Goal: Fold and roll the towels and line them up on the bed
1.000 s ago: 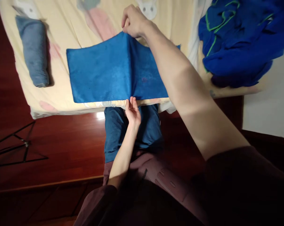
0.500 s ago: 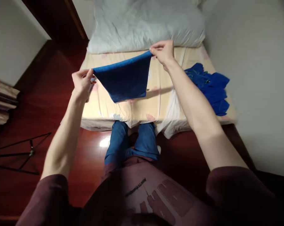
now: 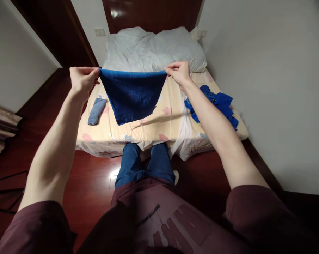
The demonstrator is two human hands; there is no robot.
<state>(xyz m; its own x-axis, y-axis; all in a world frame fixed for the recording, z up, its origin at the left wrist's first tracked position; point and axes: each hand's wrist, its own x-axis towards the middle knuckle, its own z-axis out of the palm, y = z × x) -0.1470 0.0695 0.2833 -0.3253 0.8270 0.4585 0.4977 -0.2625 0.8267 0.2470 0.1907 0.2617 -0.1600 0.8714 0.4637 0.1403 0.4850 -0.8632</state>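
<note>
A blue cloth (image 3: 134, 97), which looks like a small towel, hangs stretched above the bed between my two hands. My left hand (image 3: 82, 79) pinches its upper left corner, and my right hand (image 3: 179, 74) pinches the upper right one. The top edge runs nearly level while the lower part droops over the mattress. Below my left hand, a rolled grey-blue cloth (image 3: 97, 111) lies on the bed. A crumpled bright blue garment (image 3: 220, 102) rests on the right side of the bed, partly behind my right forearm.
The bed (image 3: 172, 123) has a cream patterned sheet, and my legs stand against its front edge. A large pale pillow or quilt (image 3: 154, 49) lies at the headboard (image 3: 151, 14). Black tripod legs (image 3: 8, 192) stand on the floor at left; a wall (image 3: 267, 88) borders the right.
My hands have pulled the cloth's top edge from slanting to nearly level. The camera view has tilted up, showing the headboard, and the rolled cloth is now in plain sight.
</note>
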